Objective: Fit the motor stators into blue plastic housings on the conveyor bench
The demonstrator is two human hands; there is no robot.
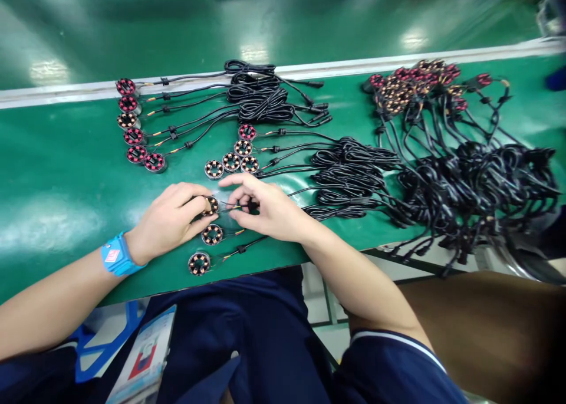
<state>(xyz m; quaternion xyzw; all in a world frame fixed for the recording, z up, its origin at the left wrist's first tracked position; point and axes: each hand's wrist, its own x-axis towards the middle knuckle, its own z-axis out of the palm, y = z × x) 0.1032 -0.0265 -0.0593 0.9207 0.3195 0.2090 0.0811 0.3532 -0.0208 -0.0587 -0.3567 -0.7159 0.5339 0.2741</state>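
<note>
My left hand [177,212], with a blue band on its wrist, has its fingers closed on the edge of a small round motor stator [213,205] with copper coils. My right hand [269,208] is just to the right, its thumb and fingers bent around that stator's thin wires and black cable [253,205]; its forefinger points out to the left. Below my hands lie two more copper-coloured stators, a nearer one [199,263] and one beside my left hand [212,234]. Several stators sit just above, among them a copper-coloured one [214,168].
At the upper left, several stators [128,104] stand in a column with bundled black cables [265,103]. More cable bundles [349,174] lie right of my hands. A large heap of cables [469,186] and stators [411,85] covers the bench's right side. The green bench [66,203] ends at my waist.
</note>
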